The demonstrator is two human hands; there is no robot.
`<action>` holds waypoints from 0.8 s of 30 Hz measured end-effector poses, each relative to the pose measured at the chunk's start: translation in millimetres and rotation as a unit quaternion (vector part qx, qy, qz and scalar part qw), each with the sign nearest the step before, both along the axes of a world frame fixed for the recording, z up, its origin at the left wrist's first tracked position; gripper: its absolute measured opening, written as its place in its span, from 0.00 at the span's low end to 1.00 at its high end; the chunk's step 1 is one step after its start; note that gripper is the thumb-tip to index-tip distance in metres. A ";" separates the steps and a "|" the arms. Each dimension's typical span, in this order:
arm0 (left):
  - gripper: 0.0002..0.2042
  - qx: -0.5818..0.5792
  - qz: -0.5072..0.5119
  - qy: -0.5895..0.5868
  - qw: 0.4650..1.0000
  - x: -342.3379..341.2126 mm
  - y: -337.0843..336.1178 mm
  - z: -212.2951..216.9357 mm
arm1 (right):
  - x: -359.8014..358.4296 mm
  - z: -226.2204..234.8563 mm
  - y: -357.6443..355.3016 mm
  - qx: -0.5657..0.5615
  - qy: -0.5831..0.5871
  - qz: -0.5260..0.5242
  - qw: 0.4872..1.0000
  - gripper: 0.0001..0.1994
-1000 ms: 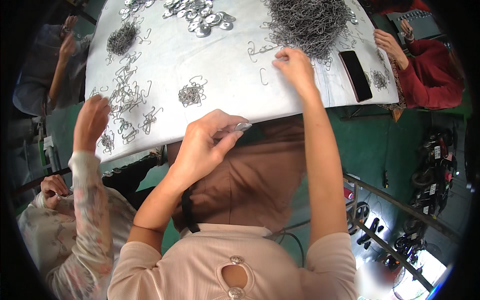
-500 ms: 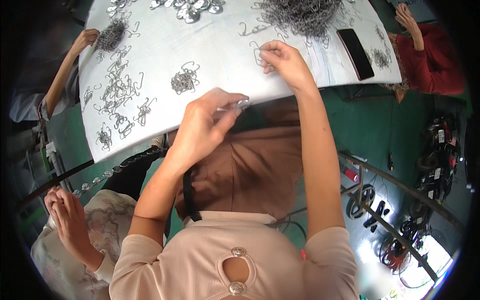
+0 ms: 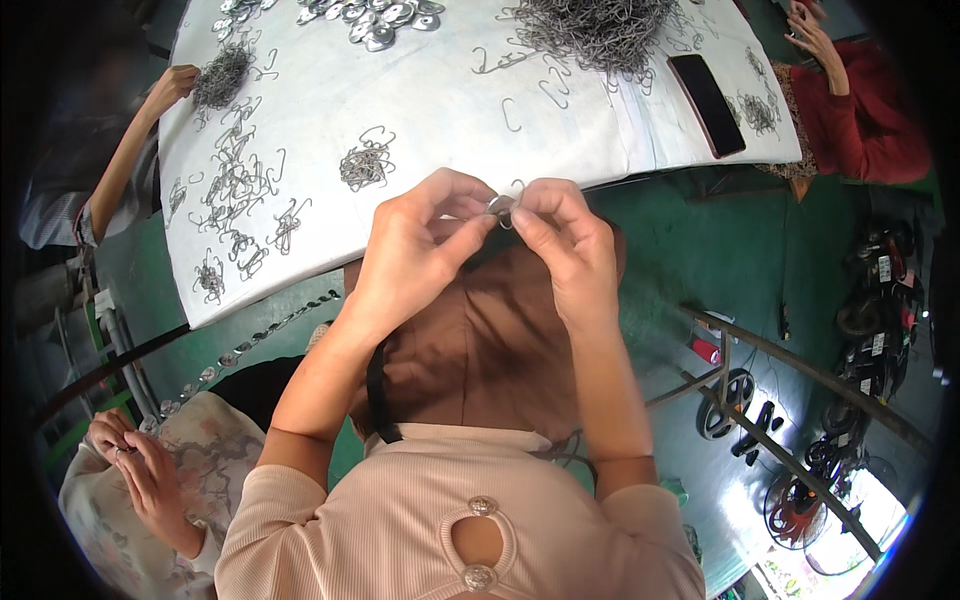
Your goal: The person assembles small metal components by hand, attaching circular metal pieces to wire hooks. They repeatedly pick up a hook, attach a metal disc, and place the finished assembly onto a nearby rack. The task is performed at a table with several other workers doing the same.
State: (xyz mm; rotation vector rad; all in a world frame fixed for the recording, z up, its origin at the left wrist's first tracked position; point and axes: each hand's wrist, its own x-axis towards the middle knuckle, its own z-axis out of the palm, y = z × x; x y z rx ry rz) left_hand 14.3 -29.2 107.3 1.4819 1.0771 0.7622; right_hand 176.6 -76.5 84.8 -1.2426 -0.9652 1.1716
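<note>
My left hand (image 3: 425,240) pinches a small shiny metal disc (image 3: 499,204) between thumb and fingertips, just off the table's near edge. Right beside it, my right hand (image 3: 572,240) is closed on a thin bent wire hook (image 3: 518,187), whose curved end sticks up above the fingers. The hook and the disc meet at my fingertips; whether the hook passes through the disc cannot be made out. Ahead on the white table (image 3: 440,130) lie a small heap of wire hooks (image 3: 366,166) and one loose hook (image 3: 511,115).
A large heap of hooks (image 3: 605,35) and a pile of metal discs (image 3: 378,22) lie farther back. A black phone (image 3: 708,105) rests at the right. Co-workers' hands show at the left (image 3: 176,86), lower left (image 3: 140,470) and far right (image 3: 812,35). Metal rails (image 3: 800,380) run at lower right.
My right hand has come from over the table back and down to my left hand, bringing a wire hook against the disc. My left hand stays nearly in place.
</note>
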 end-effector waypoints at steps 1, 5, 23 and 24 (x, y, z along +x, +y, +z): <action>0.08 0.004 0.001 -0.006 1.000 -0.4 -0.3 0.9 | -4.2 0.4 1.3 0.014 -0.042 -0.018 0.999 0.04; 0.07 0.001 -0.016 -0.047 0.999 -1.9 -2.0 -1.4 | -17.7 -2.1 -0.1 0.104 -0.136 -0.082 0.982 0.04; 0.11 0.190 0.095 0.408 0.888 -40.3 251.2 -76.6 | -17.9 -0.2 -13.6 0.151 -0.204 -0.128 0.959 0.05; 0.12 0.192 0.103 0.385 0.897 -43.9 253.8 -81.7 | -17.1 -0.3 -13.0 0.147 -0.196 -0.126 0.961 0.04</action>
